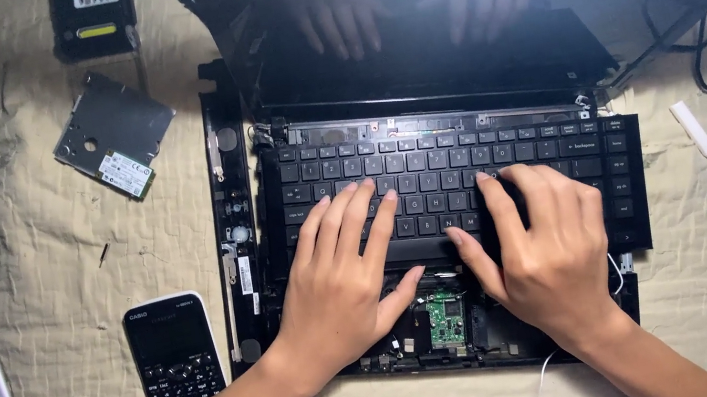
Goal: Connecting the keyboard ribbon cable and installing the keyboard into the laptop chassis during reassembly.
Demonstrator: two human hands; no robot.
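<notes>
I am pressing my left hand [342, 273] and right hand [538, 253], fingers spread flat and gripping nothing, onto the loosened laptop keyboard [435, 165], apparently working it free; lifting its lower edge off the opened chassis [450, 332] below my fingers looks next.

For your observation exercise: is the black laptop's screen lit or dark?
Dark: the black laptop's screen shows only the reflection of both hands, left hand and right hand, resting on the black keyboard.

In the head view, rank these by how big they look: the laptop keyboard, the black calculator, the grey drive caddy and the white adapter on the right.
Largest to smallest as they look:
1. Laptop keyboard, partly under both hands
2. Black calculator and grey drive caddy: too alike to rank
3. White adapter
</notes>
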